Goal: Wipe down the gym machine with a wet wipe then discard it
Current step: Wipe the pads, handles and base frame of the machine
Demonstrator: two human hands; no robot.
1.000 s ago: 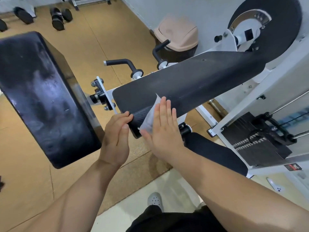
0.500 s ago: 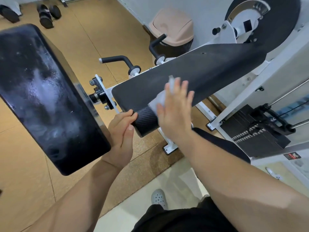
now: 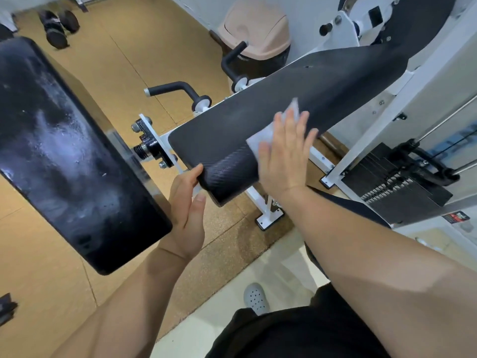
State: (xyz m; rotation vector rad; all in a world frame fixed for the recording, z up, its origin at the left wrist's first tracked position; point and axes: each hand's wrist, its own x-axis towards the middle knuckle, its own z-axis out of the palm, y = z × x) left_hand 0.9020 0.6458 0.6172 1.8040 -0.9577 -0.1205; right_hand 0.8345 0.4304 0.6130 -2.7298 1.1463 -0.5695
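A long black textured pad [image 3: 296, 91] of the white gym machine slants across the middle of the view. My right hand [image 3: 284, 153] lies flat on its near part, fingers straight, pressing a white wet wipe [image 3: 263, 138] against the pad. The wipe shows above and left of the fingers. My left hand [image 3: 187, 210] grips the pad's rounded near end from below and the left, fingers curled under it. A large glossy black pad [image 3: 64, 151] with wet streaks stands at the left.
A pink-lidded bin [image 3: 255, 29] stands by the wall behind the machine. Two black handles [image 3: 175, 89] stick out beyond the pad. The weight stack [image 3: 402, 187] and cables are at the right. Dumbbells [image 3: 58, 25] lie on the cork floor at the far left.
My right hand has slid the wipe up along the pad, away from its rounded end. My left hand stays at that end.
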